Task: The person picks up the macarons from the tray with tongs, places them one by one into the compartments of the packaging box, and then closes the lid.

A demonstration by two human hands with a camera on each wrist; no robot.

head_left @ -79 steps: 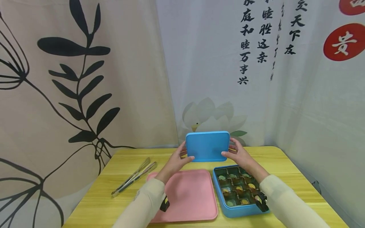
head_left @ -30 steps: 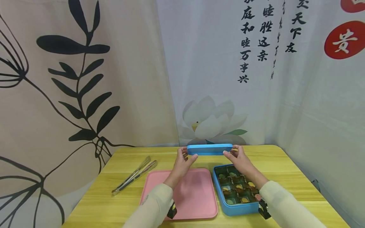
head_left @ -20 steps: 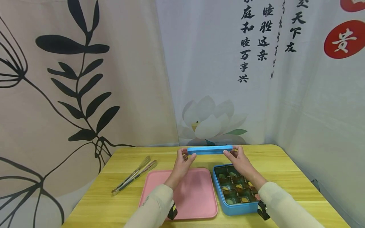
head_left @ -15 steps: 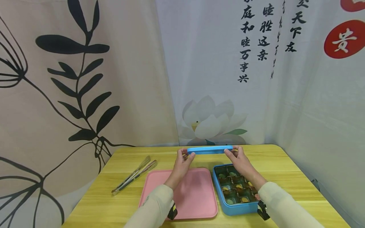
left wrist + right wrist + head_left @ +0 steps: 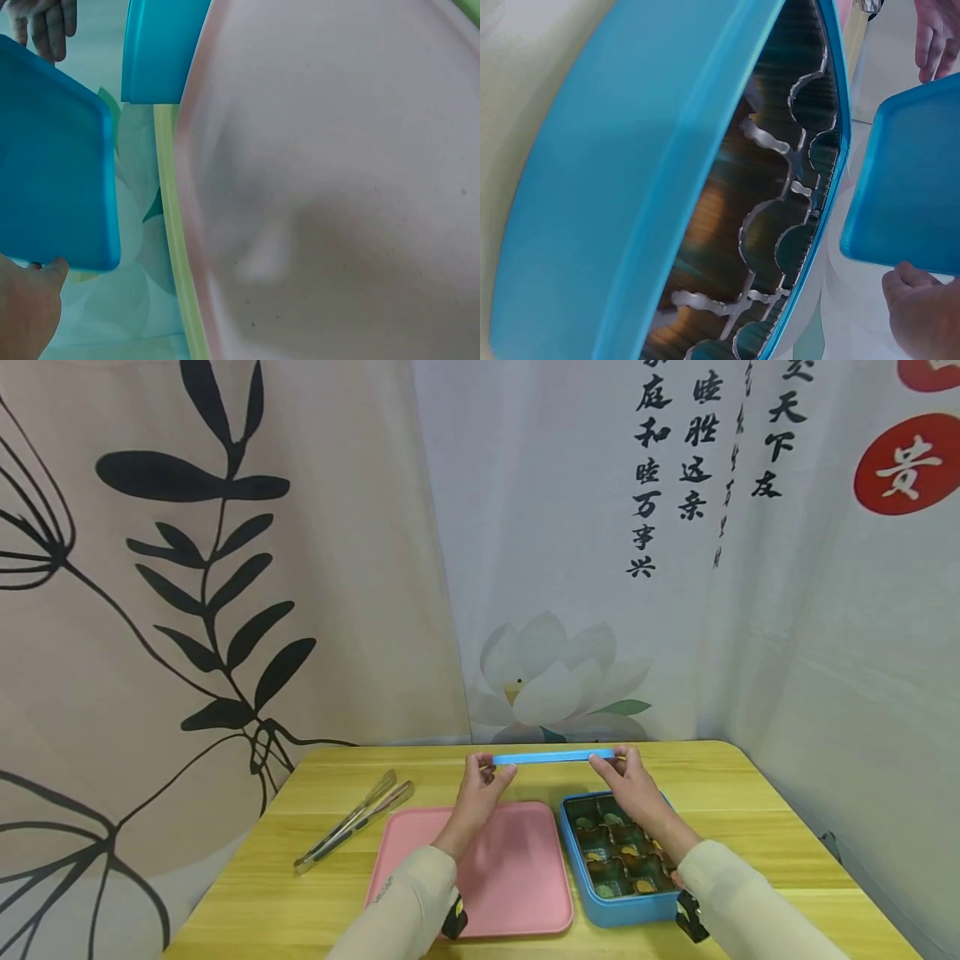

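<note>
Both hands hold a flat blue lid (image 5: 551, 757) up over the far part of the table, seen nearly edge-on from the head. The left hand (image 5: 478, 793) grips its left end, thumb on the near side and fingers behind. At the right end the right hand (image 5: 637, 789) pinches it the same way. In the right wrist view the lid (image 5: 911, 180) shows its broad face and rounded corners. Below the right forearm stands a blue box (image 5: 630, 908), open at the top. Its dark divided insert (image 5: 757, 195) has small pale and yellowish pieces in the compartments; the forearm hides part of it.
A pink tray (image 5: 517, 893) lies left of the box, partly under the left forearm. Metal tongs (image 5: 352, 827) lie slantwise on the yellow wooden table (image 5: 262, 877) further left. A printed curtain (image 5: 375, 610) hangs behind the table's far edge.
The lid has come down slightly and tipped from showing its broad face to showing a thin edge. Both hands keep their grip throughout; box, tray and tongs stay in place.
</note>
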